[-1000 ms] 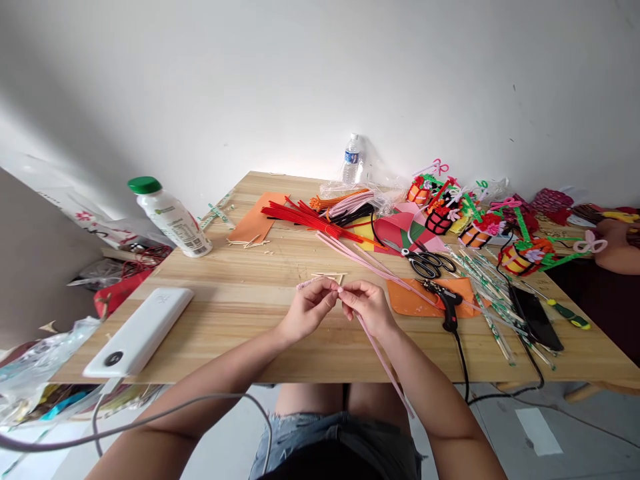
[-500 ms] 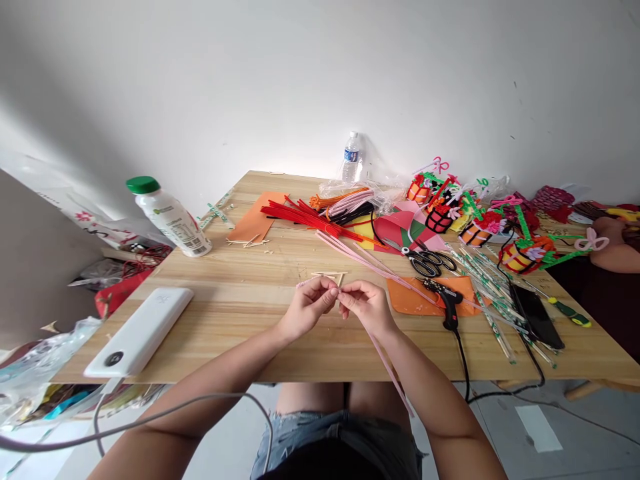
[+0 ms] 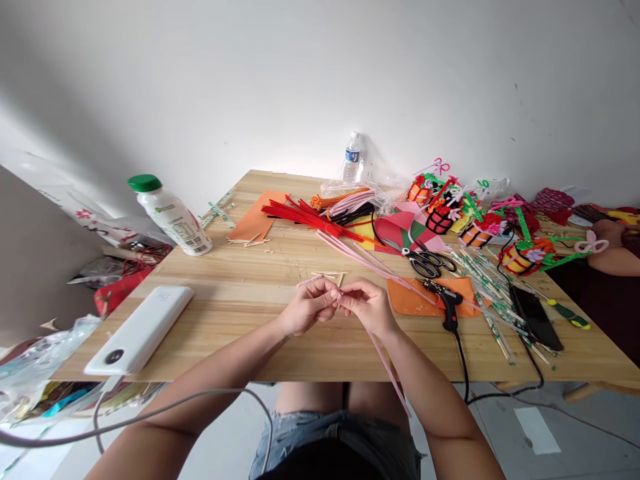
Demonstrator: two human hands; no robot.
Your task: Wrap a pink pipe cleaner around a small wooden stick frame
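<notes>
My left hand (image 3: 307, 308) and my right hand (image 3: 367, 305) meet over the middle of the wooden table (image 3: 240, 300), fingertips pinched together on a pink pipe cleaner (image 3: 387, 365). Its long tail runs down from my right hand past the table's front edge toward my lap. A short fuzzy pink end sticks out above my left fingers. A few short wooden sticks (image 3: 327, 275) lie just beyond my hands.
A glue gun (image 3: 445, 303) on orange paper, scissors (image 3: 425, 262), a phone (image 3: 535, 319) and striped sticks lie to the right. Pipe cleaner bundles (image 3: 320, 217) and small craft baskets (image 3: 480, 227) fill the back. A power bank (image 3: 140, 330) and white bottle (image 3: 173, 217) sit left. Another person's hand (image 3: 613, 247) is far right.
My fingers have shifted slightly on the pink pipe cleaner, the left hand curling closer to the right. Nothing else on the table has moved.
</notes>
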